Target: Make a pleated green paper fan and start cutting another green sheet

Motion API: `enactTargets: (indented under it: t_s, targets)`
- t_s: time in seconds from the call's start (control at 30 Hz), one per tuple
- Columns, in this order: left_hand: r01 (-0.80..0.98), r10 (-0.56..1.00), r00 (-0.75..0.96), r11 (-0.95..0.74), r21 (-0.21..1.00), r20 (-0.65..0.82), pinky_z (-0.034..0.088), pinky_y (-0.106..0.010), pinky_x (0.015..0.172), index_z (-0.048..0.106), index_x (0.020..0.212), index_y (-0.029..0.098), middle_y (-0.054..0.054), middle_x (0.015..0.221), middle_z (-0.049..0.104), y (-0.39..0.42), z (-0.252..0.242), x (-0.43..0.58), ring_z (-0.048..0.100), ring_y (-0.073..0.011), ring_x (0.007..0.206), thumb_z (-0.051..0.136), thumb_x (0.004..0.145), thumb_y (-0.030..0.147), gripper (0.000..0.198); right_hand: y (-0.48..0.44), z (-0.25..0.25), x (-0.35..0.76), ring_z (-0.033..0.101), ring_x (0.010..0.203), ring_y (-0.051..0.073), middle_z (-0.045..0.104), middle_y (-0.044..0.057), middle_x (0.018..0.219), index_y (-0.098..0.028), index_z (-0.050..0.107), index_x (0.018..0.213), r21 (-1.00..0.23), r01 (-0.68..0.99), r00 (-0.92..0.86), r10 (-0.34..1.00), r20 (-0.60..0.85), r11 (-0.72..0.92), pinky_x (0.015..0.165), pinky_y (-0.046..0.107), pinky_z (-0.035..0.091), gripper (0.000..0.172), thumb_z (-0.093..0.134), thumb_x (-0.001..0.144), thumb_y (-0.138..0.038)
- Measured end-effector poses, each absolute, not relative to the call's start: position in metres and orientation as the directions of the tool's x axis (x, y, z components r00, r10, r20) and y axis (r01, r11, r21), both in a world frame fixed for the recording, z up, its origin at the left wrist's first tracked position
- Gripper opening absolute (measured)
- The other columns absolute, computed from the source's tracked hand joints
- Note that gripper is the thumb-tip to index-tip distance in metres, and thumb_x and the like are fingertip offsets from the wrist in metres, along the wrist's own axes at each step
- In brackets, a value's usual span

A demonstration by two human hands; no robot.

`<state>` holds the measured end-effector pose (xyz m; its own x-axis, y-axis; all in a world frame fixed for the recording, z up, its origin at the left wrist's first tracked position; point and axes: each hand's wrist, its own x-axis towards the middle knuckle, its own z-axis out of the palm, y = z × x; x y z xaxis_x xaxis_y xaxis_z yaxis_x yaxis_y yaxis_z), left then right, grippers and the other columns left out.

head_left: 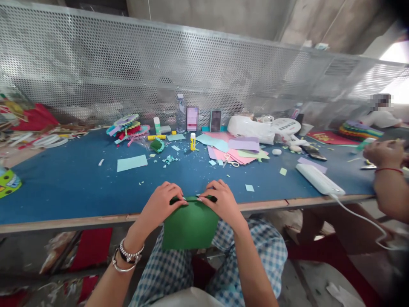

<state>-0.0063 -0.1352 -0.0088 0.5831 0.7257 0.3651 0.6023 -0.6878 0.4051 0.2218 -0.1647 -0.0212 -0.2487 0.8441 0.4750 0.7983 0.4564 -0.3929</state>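
A sheet of green paper (191, 226) hangs at the table's front edge, above my lap. My left hand (166, 198) pinches its upper edge between thumb and fingers. A short way to the right, my right hand (220, 199) grips the same edge in a similar pinch. Between the two hands the top of the sheet looks folded or curled over. Beyond them on the blue table (79, 187) stands a yellow glue stick (193, 142). A pair of scissors (230, 160) lies by the coloured paper sheets (217, 145).
A light blue paper piece (132, 163) and paper scraps (170, 160) lie about. Two phones (192, 118) and a water bottle (180, 113) stand against the perforated metal screen (134, 64). At right are a white power strip (319, 179) with cord and another person's hand (385, 153).
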Motion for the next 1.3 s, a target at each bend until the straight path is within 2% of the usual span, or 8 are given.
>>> enactTargets:
  t_s: [0.2,0.37,0.57,0.77,1.0,1.3]
  targets:
    - [0.666,0.766,0.531,-0.642,0.381,0.362,0.04,-0.034,0.076,0.056,0.079,0.02,-0.003,0.087,0.06,-0.1352,-0.0104,-0.0048,0.049,-0.0204,0.085,0.049,0.087,0.046,0.028,-0.1647,-0.0183,0.2234,0.051,0.086,0.018,0.057,0.003,0.086,-0.026,0.068,0.089,-0.468,0.76,-0.252,0.869,0.425,0.45,0.079,0.034,0.042,0.016,0.06,0.083,-0.038]
    - [0.668,0.773,0.543,-0.635,0.389,0.329,0.041,-0.034,0.076,0.06,0.102,0.024,-0.003,0.088,0.059,-0.1346,-0.0115,-0.0055,0.05,-0.0209,0.084,0.049,0.087,0.047,0.03,-0.1658,-0.0157,0.226,0.052,0.081,0.016,0.055,0.002,0.083,-0.026,0.067,0.089,-0.523,0.713,-0.285,0.874,0.393,0.467,0.08,0.034,0.041,0.013,0.059,0.085,-0.035]
    - [0.629,0.79,0.509,-0.612,0.478,0.342,0.044,-0.032,0.077,0.064,0.085,0.023,-0.002,0.09,0.063,-0.1339,-0.01,-0.0085,0.054,-0.0195,0.088,0.049,0.088,0.047,0.028,-0.1661,-0.0157,0.2262,0.053,0.086,0.018,0.058,0.004,0.089,-0.027,0.068,0.097,-0.521,0.722,-0.272,0.878,0.393,0.456,0.078,0.033,0.042,0.022,0.054,0.087,-0.041]
    - [0.575,0.829,0.442,-0.555,0.601,0.342,0.047,-0.027,0.069,0.07,0.084,0.024,-0.002,0.084,0.069,-0.1356,-0.0081,-0.0095,0.061,-0.017,0.078,0.053,0.084,0.049,0.03,-0.1653,-0.0186,0.2272,0.053,0.084,0.018,0.064,0.004,0.09,-0.026,0.069,0.093,-0.506,0.718,-0.268,0.861,0.432,0.477,0.079,0.033,0.042,0.021,0.051,0.089,-0.037]
    - [0.573,0.832,0.415,-0.553,0.605,0.368,0.049,-0.025,0.067,0.072,0.082,0.025,-0.001,0.081,0.072,-0.1363,-0.0091,-0.0084,0.064,-0.0167,0.074,0.056,0.082,0.049,0.03,-0.1626,-0.0208,0.2288,0.057,0.077,0.017,0.066,0.003,0.077,-0.025,0.071,0.086,-0.627,0.647,-0.195,0.889,0.413,0.434,0.074,0.031,0.044,0.022,0.053,0.087,-0.039]
    - [0.549,0.792,0.429,-0.61,0.571,0.434,0.049,-0.026,0.068,0.071,0.079,0.023,-0.002,0.078,0.071,-0.1343,-0.0103,-0.0082,0.063,-0.016,0.072,0.057,0.083,0.043,0.025,-0.1641,-0.015,0.2286,0.06,0.076,0.016,0.07,0.002,0.079,-0.024,0.072,0.082,-0.706,0.579,-0.173,0.908,0.382,0.408,0.069,0.028,0.045,0.024,0.053,0.087,-0.039]
